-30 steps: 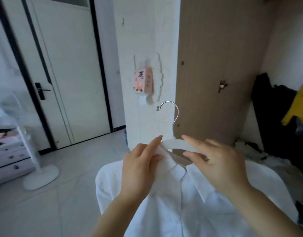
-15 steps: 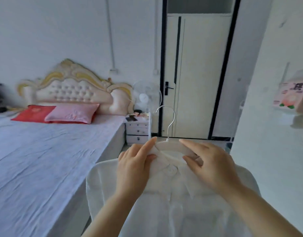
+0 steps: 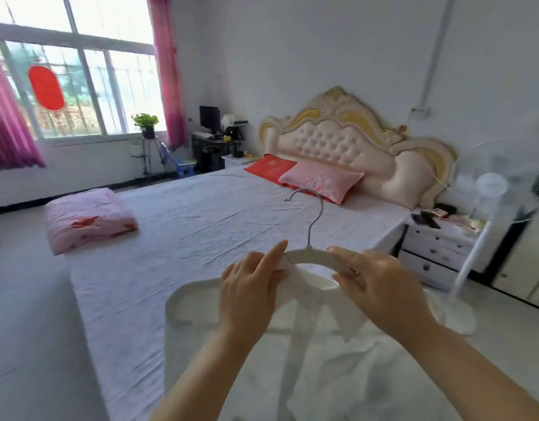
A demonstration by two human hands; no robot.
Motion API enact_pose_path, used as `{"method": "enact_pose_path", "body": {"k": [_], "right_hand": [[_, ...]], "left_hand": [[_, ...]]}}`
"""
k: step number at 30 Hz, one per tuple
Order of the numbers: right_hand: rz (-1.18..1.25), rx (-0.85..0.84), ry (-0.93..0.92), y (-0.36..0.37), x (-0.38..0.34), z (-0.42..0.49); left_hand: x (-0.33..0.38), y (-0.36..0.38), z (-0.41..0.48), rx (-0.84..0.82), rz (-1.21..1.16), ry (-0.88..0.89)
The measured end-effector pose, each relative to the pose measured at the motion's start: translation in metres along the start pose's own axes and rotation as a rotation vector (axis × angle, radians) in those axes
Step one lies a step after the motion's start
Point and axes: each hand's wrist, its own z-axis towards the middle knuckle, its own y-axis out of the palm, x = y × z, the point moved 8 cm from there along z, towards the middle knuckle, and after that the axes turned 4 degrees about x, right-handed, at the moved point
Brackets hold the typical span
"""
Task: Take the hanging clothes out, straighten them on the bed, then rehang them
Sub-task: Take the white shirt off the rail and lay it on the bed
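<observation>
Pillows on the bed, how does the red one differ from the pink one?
The red pillow is bright red and looks flat; the pink pillow is pale pink and plumper. The red pillow lies toward the window side, the pink pillow toward the nightstand side. The pink pillow seems to overlap the red pillow's edge. Both lie at the head of the bed, in front of the headboard.

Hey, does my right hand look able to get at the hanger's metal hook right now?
Probably yes. The hook stands bare above the hanger, nothing around it, close to the right hand. That hand pinches the hanger, so it must let go while the left hand holds the other end.
</observation>
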Motion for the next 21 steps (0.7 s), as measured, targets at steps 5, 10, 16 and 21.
{"method": "enact_pose_path", "body": {"k": [5, 10, 16, 21], "right_hand": [[0.197, -0.054, -0.121, 0.088, -0.014, 0.041], [0.350, -0.118, -0.192, 0.157, -0.024, 0.075], [0.485, -0.211, -0.237, 0.239, -0.044, 0.106], [0.500, -0.247, -0.253, 0.314, -0.061, 0.133]], "left_hand": [[-0.069, -0.005, 0.009, 0.073, 0.206, -0.134], [-0.112, -0.010, 0.014, 0.111, 0.327, -0.250], [-0.170, -0.011, 0.023, 0.155, 0.452, -0.343], [-0.241, -0.001, 0.036, 0.165, 0.462, -0.400]]}}
